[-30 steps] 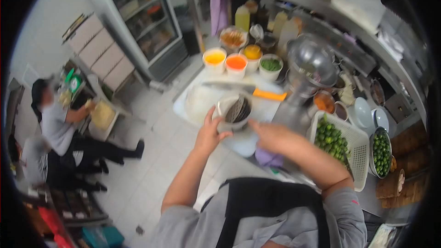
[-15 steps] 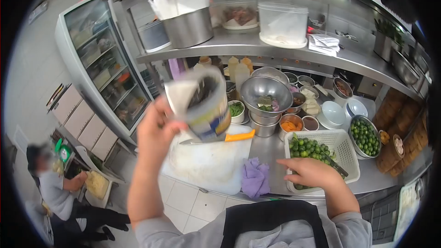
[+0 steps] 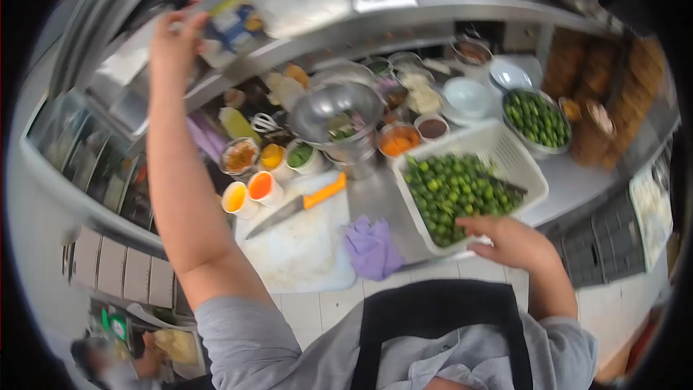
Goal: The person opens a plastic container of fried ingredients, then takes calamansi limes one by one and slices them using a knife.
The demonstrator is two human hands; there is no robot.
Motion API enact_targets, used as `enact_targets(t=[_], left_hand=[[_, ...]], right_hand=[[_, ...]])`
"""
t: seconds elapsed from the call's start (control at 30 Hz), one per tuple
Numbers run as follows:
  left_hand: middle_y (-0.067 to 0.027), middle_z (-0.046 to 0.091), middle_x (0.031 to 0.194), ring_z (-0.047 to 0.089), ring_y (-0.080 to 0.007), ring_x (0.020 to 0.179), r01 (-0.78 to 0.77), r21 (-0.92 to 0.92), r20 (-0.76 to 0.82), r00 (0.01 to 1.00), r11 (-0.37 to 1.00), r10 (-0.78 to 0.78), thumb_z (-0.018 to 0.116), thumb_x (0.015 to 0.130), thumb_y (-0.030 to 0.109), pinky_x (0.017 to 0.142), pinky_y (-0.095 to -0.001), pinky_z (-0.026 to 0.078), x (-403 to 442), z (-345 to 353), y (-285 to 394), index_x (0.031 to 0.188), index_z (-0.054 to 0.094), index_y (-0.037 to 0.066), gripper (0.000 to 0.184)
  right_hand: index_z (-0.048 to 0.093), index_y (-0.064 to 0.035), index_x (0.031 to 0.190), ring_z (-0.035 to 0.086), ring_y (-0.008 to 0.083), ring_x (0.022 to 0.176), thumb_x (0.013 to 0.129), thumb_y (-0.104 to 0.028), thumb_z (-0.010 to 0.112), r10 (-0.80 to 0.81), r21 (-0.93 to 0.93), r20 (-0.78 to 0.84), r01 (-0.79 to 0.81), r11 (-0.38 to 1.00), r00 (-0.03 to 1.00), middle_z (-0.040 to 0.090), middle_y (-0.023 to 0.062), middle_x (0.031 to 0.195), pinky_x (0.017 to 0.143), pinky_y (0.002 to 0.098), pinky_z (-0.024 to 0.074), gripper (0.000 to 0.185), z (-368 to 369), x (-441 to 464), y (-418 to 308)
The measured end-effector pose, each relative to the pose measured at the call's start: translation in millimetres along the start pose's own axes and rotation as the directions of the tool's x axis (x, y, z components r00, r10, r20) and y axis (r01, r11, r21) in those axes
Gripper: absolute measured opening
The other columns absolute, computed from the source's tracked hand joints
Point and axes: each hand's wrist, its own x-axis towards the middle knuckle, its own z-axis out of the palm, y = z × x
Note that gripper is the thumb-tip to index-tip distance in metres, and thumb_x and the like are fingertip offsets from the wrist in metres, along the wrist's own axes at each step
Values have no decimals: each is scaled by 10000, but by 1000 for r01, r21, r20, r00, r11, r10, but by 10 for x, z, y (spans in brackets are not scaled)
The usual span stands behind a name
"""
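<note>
The labelled tub (image 3: 235,27) is just right of the raised left hand (image 3: 177,40); its grip can't be told. The right hand (image 3: 509,240), fingers loosely parted, hovers at the limes (image 3: 451,191) beyond it.

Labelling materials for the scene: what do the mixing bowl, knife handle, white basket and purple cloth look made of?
Mixing bowl: metal, probably stainless; grey, bright reflections.
Knife handle: likely plastic, smooth; even orange colour.
White basket: likely moulded plastic; perforated, stiff rim.
Purple cloth: matte fabric; soft crumpled folds, fibre unclear.
</note>
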Motion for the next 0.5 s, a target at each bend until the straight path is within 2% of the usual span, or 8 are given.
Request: enact_targets(t=[0.1, 0.17, 0.23, 0.3, 0.4, 0.43, 0.47, 0.5], left_hand=[[-90, 628, 803, 585, -111, 581, -21, -237, -15, 1000, 971, 18, 779, 748, 324, 537, -210, 468, 92, 162, -212, 1215, 452, 13, 649], [-126, 613, 921, 600, -128, 594, -126, -255, -179, 981, 959, 81, 750, 785, 212, 539, -212, 486, -147, 271, -66, 1257, 359, -41, 664], [-100, 597, 808, 550, -108, 543, -203, -430, -392, 920, 879, 21, 675, 850, 188, 501, -211, 454, -633, 384, 381, 1162, 417, -45, 467], [-25, 510, 649, 432, -80, 470, -153, -588, -348, 934, 794, -77, 565, 925, 254, 435, -218, 354, -1073, 354, 398, 1006, 473, -1, 282], [31, 366, 543, 302, -75, 439, 142, -904, 10, 951, 404, -310, 466, 957, 383, 423, -225, 217, -1948, 633, 535, 831, 490, 87, 322], [37, 421, 589, 373, -71, 503, 280, -923, 159, 902, 264, -401, 502, 950, 324, 451, -214, 270, -2218, 789, 355, 840, 508, 106, 244], [19, 494, 701, 452, -83, 616, 404, -914, 290, 717, 39, -634, 549, 931, 259, 537, -204, 353, -2494, 972, 454, 872, 524, 94, 177], [-9, 535, 831, 510, -112, 754, 551, -834, 488, 734, -7, -473, 571, 911, 174, 664, -232, 425, -2856, 1103, 154, 903, 532, 75, 107]], right_hand=[[524, -64, 1233, 616, 332, 928, 828, -151, 607, -40, 96, -24, 42, 995, 999, 632, 166, 1025, 803, 390, 487, 422, 16, 7, -29], [523, -56, 1236, 591, 322, 997, 848, -150, 598, -217, 236, 40, 202, 951, 975, 585, 175, 1132, 835, 385, 477, 406, 206, 195, 0], [484, -45, 1272, 582, 327, 1009, 843, -156, 607, -389, 429, 144, 296, 853, 910, 578, 183, 1133, 861, 388, 465, 461, 464, 532, -80], [458, -53, 1298, 553, 335, 1060, 830, -152, 610, -429, 505, 189, 287, 814, 883, 564, 202, 1153, 896, 393, 444, 502, 940, 843, -168], [465, -63, 1295, 503, 342, 1132, 815, -124, 574, -407, 288, 170, 349, 892, 898, 542, 194, 1181, 921, 396, 425, 495, 1801, 1127, -214], [465, -63, 1295, 503, 342, 1132, 815, -124, 574, -393, 282, 160, 340, 897, 906, 542, 194, 1181, 921, 396, 425, 495, 2141, 1160, -35], [463, -61, 1293, 495, 342, 1142, 809, -131, 561, -460, -12, 32, 461, 887, 887, 536, 192, 1171, 923, 398, 423, 499, 2502, 1218, 176], [462, -60, 1292, 487, 342, 1152, 803, -137, 548, -546, -319, -64, 502, 804, 835, 531, 191, 1161, 925, 400, 421, 503, 2655, 1266, 301]])
